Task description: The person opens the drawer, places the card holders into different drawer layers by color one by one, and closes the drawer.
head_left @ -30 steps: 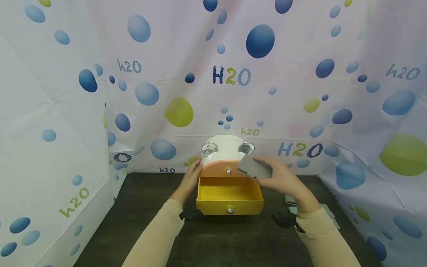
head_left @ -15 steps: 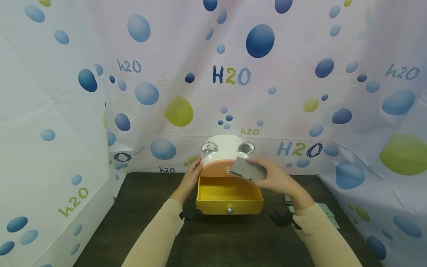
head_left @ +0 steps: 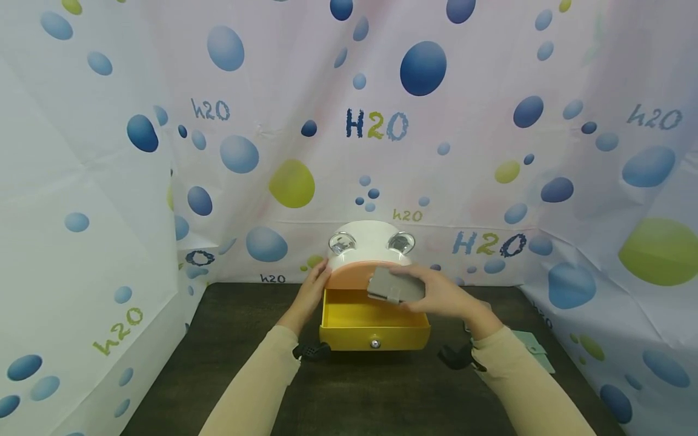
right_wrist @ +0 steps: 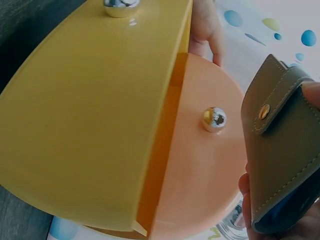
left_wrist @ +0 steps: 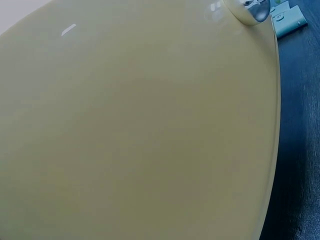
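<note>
A small white chest (head_left: 366, 239) stands on the dark table, with a yellow drawer (head_left: 348, 339) pulled out below a peach-coloured drawer front (head_left: 348, 275). Over the open drawer, my right hand (head_left: 438, 293) holds a grey wallet (head_left: 397, 286), thumb on one side and fingers on the other. In the right wrist view, the wallet (right_wrist: 282, 135) shows stitched edges and a strap with a metal snap. My left hand (head_left: 312, 290) rests against the chest's left side with extended fingers. The left wrist view is mostly filled by the yellow drawer front (left_wrist: 150, 125).
Mint-green wallet-like items (head_left: 531, 342) lie on the table right of the chest, partly behind my right forearm. Two shiny round ear-like parts (head_left: 342, 242) stick out of the chest's top. A patterned curtain (head_left: 262, 200) hangs behind and at both sides.
My right hand has moved left and slightly down with the wallet, from beside the peach drawer front to over the yellow drawer. The left hand stays on the chest.
</note>
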{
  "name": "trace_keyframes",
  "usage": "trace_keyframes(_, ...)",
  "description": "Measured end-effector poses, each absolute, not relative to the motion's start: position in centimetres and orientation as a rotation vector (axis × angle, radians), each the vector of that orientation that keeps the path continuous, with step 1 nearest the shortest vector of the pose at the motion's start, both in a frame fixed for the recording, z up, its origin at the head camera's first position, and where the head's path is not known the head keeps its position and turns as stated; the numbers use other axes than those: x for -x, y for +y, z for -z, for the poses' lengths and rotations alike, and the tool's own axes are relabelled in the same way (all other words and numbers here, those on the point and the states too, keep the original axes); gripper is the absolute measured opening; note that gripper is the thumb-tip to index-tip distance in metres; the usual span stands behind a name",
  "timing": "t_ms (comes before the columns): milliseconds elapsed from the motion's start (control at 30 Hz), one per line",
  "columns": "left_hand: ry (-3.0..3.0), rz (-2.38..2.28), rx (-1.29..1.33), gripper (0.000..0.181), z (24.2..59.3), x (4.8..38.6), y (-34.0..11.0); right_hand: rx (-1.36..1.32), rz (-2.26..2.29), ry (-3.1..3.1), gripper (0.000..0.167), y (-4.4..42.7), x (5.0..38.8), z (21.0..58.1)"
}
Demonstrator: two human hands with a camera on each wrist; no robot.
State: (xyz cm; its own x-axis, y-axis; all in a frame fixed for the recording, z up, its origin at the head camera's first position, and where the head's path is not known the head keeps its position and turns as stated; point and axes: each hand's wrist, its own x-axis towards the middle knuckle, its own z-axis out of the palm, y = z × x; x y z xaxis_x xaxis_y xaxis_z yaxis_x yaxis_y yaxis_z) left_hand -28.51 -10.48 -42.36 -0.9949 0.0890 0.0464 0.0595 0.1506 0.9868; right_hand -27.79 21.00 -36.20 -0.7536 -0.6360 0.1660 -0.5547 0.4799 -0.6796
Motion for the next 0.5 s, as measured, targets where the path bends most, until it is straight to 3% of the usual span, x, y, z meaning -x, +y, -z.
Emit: trace_keyframes(500, 2.381, -2.009, -0.141, 0.061, 42.3, 28.6, -10.5, 1.204, 1.106, 2.526, 0.069, 20.2, 28.8, 37.4)
